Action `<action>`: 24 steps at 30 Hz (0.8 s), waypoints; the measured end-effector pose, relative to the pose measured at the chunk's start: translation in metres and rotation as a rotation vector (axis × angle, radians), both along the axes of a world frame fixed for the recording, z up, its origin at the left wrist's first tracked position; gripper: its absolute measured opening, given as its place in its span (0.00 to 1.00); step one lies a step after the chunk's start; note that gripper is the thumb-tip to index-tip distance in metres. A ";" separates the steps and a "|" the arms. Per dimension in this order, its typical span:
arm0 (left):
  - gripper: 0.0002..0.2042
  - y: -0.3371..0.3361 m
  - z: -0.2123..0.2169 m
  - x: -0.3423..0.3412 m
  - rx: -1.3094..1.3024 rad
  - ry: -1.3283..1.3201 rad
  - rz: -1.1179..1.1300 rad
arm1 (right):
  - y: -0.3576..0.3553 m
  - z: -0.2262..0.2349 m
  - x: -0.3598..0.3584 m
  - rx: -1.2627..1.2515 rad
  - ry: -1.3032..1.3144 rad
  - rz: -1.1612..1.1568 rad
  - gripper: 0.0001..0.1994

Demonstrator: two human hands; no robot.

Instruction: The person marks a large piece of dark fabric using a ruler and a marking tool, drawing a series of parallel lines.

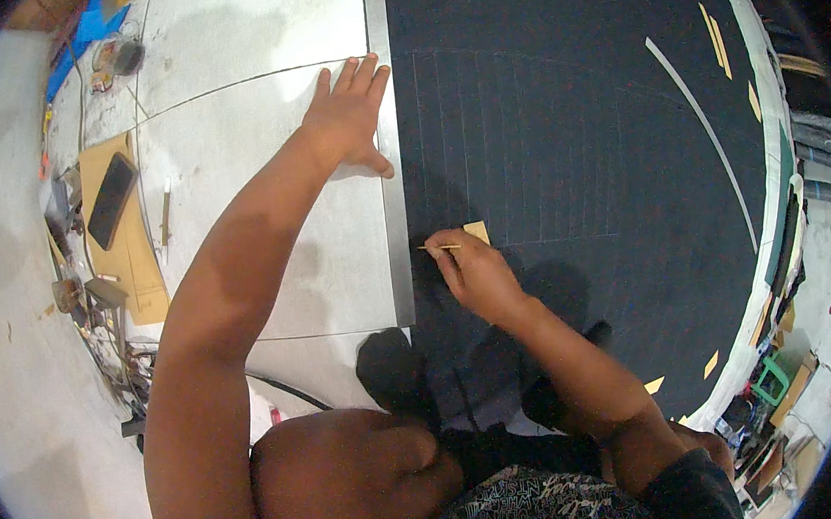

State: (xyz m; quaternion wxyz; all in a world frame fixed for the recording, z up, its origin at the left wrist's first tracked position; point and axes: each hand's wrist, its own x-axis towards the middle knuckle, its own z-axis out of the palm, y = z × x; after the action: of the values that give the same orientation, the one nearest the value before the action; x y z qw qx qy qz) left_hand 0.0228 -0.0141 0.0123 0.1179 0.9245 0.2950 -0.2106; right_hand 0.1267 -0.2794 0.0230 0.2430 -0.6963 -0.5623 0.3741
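Observation:
Dark cloth (581, 344) covers the right half of the work surface, with several thin pale parallel lines drawn on it. Along its left edge runs a long metal straightedge (399, 261). My left hand (349, 122) lies flat with spread fingers at the straightedge, its fingertips and thumb over the metal. Lower down, my right hand (481, 272) pinches a thin tan pencil (442, 247), its tip pointing left toward the straightedge. A small tan card piece (475, 231) shows beside that hand; whether the fingers hold it too, I cannot tell.
On the white table (273, 213) at left are a phone (113, 201) on a tan card template (146, 283) and a slim pen-like tool (166, 214). A pale curved strip (706, 130) rests on the cloth at right, near several tan card slips (716, 42). A green plastic item (770, 380) sits lower right.

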 end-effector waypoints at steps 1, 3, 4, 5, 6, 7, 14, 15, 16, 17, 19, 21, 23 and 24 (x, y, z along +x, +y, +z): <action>0.73 0.000 0.001 0.001 -0.006 0.004 0.001 | -0.003 -0.002 -0.001 0.008 0.010 -0.004 0.08; 0.73 -0.001 0.002 0.001 -0.014 0.020 0.005 | -0.007 -0.004 -0.004 0.023 0.032 -0.012 0.08; 0.73 -0.002 0.003 0.002 -0.016 0.031 0.007 | -0.007 -0.006 -0.005 0.026 0.024 -0.002 0.08; 0.73 -0.002 0.004 0.003 -0.019 0.042 0.010 | -0.007 -0.007 -0.006 0.029 0.015 0.007 0.08; 0.73 -0.001 0.004 0.003 -0.024 0.043 0.011 | -0.006 -0.008 -0.007 0.033 0.005 0.018 0.08; 0.73 -0.001 0.005 0.003 -0.030 0.044 0.013 | -0.006 -0.008 -0.007 0.040 -0.005 0.021 0.08; 0.73 0.001 0.002 0.000 -0.031 0.027 0.008 | -0.004 -0.012 -0.009 0.064 -0.044 0.088 0.09; 0.72 0.000 0.003 0.000 -0.028 0.029 0.005 | -0.002 -0.012 -0.010 0.075 -0.042 0.095 0.09; 0.71 0.000 0.004 0.000 -0.025 0.031 0.001 | 0.001 -0.013 -0.009 0.074 -0.069 0.106 0.09; 0.70 0.000 0.004 0.000 -0.023 0.034 -0.002 | 0.007 -0.015 -0.008 0.073 -0.095 0.117 0.08; 0.71 0.000 0.003 -0.003 -0.026 -0.002 0.010 | 0.028 -0.018 -0.004 0.130 -0.146 0.107 0.08; 0.72 0.000 0.002 -0.003 -0.036 -0.020 0.015 | 0.064 -0.025 0.008 0.240 -0.203 0.054 0.08; 0.72 0.002 0.004 -0.003 -0.043 -0.013 0.022 | 0.110 -0.020 0.022 0.175 -0.232 0.047 0.09; 0.72 0.001 0.005 0.001 -0.037 -0.015 0.014 | 0.125 -0.020 0.031 0.231 -0.215 -0.009 0.09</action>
State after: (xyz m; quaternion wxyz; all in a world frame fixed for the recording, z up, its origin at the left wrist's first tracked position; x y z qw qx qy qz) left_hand 0.0234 -0.0133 0.0173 0.1387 0.9216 0.2966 -0.2085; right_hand 0.1580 -0.1545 0.0030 0.2616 -0.7023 -0.6210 0.2294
